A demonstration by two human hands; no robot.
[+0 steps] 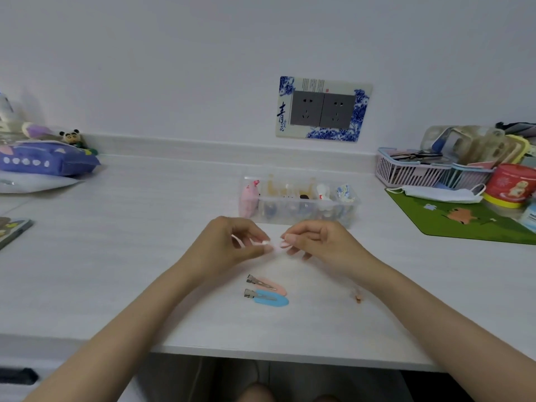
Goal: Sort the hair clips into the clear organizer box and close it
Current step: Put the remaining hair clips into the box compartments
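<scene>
White laminate desk (145, 256) fills my head view, and I see both hands meeting just above it in front of the clear plastic organizer box (298, 210). My left hand (232, 242) has thumb and forefinger curled in a pinch on a small pale pink hair clip (265, 243). My right hand (322, 242) pinches the other end with curled fingertips, though blur hides the exact grip. The box stands just beyond the hands, with small clips and ornaments rising above its rim.

Nearer to me, two flat clips lie side by side on the desk: a salmon-pink duckbill clip (271, 285) and, just beside it, a sky-blue duckbill clip (271, 298). A tiny orange clip (358, 297) lies apart to their right.

On the wall, a blue-and-white porcelain-patterned socket surround (323, 108) carries a large dark-blue character, 青; the smaller writing under it is too small to read. A red round tin (510, 184) on the right bears print I cannot make out.
</scene>
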